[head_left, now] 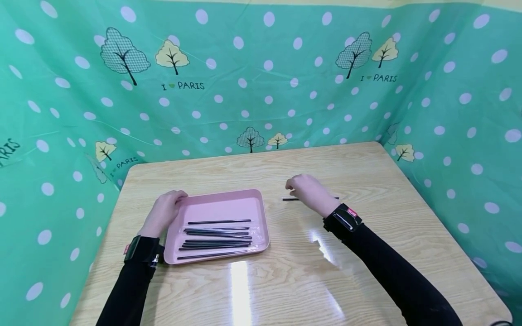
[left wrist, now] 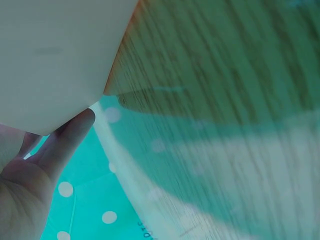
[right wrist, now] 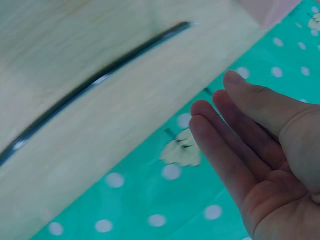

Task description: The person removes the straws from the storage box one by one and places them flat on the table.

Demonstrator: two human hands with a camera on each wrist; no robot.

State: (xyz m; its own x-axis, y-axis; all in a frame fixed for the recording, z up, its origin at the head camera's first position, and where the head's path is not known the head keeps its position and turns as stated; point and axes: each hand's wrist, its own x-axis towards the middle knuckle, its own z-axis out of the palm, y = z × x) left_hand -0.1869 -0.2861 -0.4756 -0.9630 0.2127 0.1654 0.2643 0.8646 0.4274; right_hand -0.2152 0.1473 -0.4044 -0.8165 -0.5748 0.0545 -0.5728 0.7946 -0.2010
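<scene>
Pink tray (head_left: 218,209) held at ten o'clock by the left grip (head_left: 163,210); right grip (head_left: 308,190), parted, empty, seems set to pinch the two-o'clock stick (right wrist: 99,79).

Lane along wooden tabletop (head_left: 285,276) between pink tray (head_left: 222,207) and black straw (right wrist: 100,80); right hand (head_left: 311,192) over straw, polka-dot curtain (head_left: 269,90) walls rear.

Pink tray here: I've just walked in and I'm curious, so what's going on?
A person's left hand holds the far left corner of the pink tray, in which several thin black sticks, perhaps straws, lie. Their right hand hovers, without touching it, near another black stick on the wooden table, right of the tray.
</scene>
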